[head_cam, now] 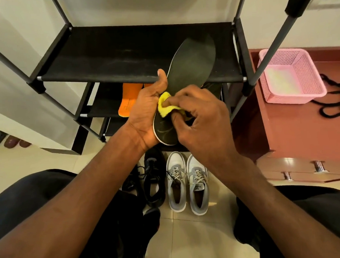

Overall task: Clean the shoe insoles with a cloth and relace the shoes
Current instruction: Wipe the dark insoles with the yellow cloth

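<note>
Holding the dark insole (189, 68) at the centre of the frame, your left hand (146, 114) cups its heel end from below, thumb up along its left edge, while the toe end points toward the upper right over the black shelf (110, 59). Your right hand (200, 117) pinches a yellow cloth (165, 105) between thumb and curled fingers and presses it on the insole near the heel.

Just left of your hands, on a lower shelf of the rack (48, 46), lies an orange insole (129, 99), partly hidden behind your left hand.

Below your hands, on the tiled floor (190, 236), stand two grey-and-white sneakers (187, 183) side by side, laces threaded, toes toward the rack. Just to their left sit black shoes (153, 181); their laces are too dark to make out clearly.

At the upper right of the frame, a pink perforated basket (292, 75) sits on a reddish-brown counter (283, 126). Something pale yellowish shows through its bottom, but you cannot tell what it is. A dark cord or laces (335, 98) lies coiled on the counter just right of the basket.

At the far left edge, more footwear (10, 140) rests on the floor.
</note>
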`<move>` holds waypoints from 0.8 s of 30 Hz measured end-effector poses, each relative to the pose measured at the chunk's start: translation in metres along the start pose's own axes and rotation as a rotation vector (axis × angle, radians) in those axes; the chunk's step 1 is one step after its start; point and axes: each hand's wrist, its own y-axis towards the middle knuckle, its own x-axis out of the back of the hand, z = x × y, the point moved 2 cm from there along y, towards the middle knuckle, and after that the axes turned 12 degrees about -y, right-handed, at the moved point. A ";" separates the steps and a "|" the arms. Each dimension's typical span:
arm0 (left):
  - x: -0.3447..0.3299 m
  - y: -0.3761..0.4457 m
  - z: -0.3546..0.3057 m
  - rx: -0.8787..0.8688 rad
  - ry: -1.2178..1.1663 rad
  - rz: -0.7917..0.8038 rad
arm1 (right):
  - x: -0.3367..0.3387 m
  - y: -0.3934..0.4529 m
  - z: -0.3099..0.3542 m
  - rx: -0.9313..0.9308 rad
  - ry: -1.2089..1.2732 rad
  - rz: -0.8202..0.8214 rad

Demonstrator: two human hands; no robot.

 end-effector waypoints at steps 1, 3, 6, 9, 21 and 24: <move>-0.001 -0.001 0.003 0.020 0.022 0.005 | 0.000 0.003 -0.006 -0.023 -0.072 -0.026; -0.005 -0.001 0.008 0.036 0.082 0.019 | 0.002 0.011 -0.021 -0.098 -0.150 -0.072; -0.007 0.000 0.010 -0.024 0.155 0.019 | 0.004 0.022 -0.038 -0.196 -0.189 -0.100; -0.005 0.001 0.009 -0.003 0.133 0.026 | 0.001 0.023 -0.036 -0.221 -0.028 -0.079; -0.017 -0.003 0.008 -0.073 0.066 0.063 | 0.015 0.022 -0.022 -0.104 -0.274 -0.078; -0.020 -0.005 0.009 -0.086 0.098 0.107 | 0.016 0.031 -0.028 -0.178 -0.286 -0.107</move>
